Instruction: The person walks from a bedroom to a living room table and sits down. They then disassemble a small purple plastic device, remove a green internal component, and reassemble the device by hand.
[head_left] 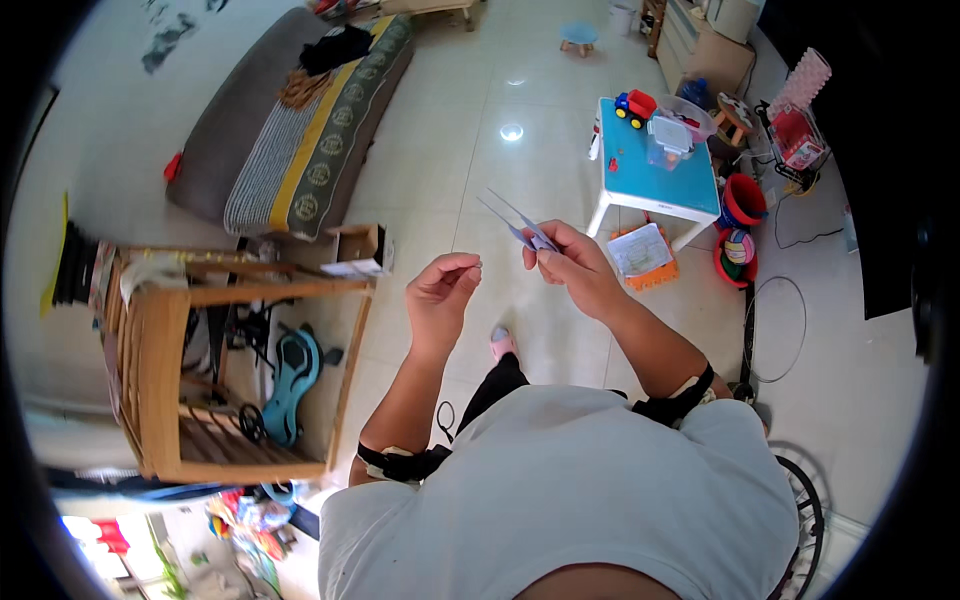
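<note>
Free gap right of left hand (438, 302); pointed tool (541, 241) stands beyond.

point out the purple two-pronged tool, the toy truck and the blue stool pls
Purple two-pronged tool (541, 241): head view, on its wide part where the prongs meet.
Toy truck (642, 103): head view, on its red bed.
Blue stool (579, 32): head view, on its seat.

The tool (526, 231) is slim and pale purple-grey, with two long, straight, narrow prongs. It is held just above the middle of the frame, slanting toward the upper left, tips slightly apart. Its broader lower-right end is partly covered by the grip.
</note>
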